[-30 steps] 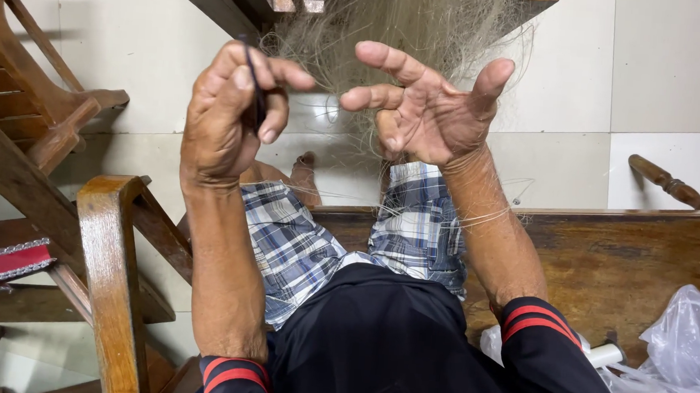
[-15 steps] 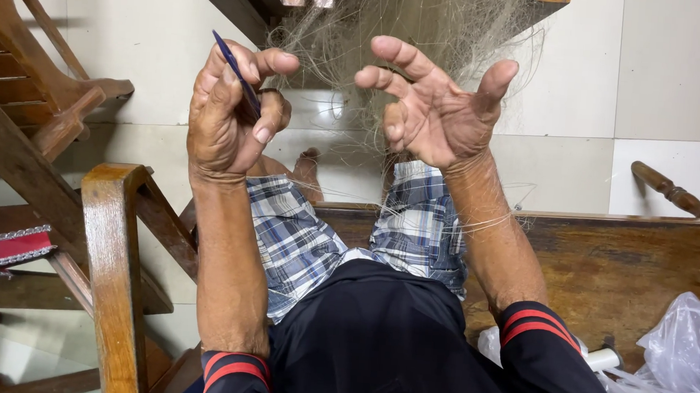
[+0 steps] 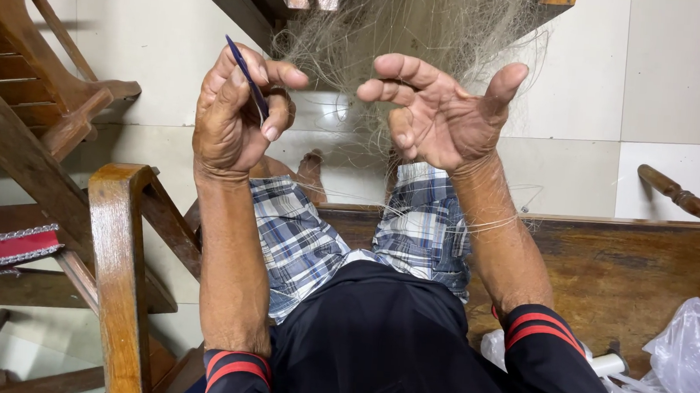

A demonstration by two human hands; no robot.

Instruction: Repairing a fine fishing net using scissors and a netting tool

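Observation:
A fine pale fishing net [image 3: 427, 29] hangs bunched from above, in front of me. My left hand [image 3: 237, 115] is closed around a slim dark blue netting needle [image 3: 247, 78] whose tip points up and left. My right hand [image 3: 442, 113] is raised beside it, palm toward me, fingers spread and curled into the net's threads. Thin strands of net run across my right wrist [image 3: 488, 222]. Both hands are held above my lap in checked shorts [image 3: 306, 234].
I sit on a dark wooden bench [image 3: 632, 265]. A wooden chair arm [image 3: 119, 262] stands at my left, with more wooden furniture and a red cushion [image 3: 2, 246] beyond. Crumpled clear plastic bags [image 3: 692, 360] lie on the bench at right. Pale floor tiles are below.
My left hand has turned and lifted the needle so its tip now sticks up above the fingers. My right hand stays raised in the net, barely moved.

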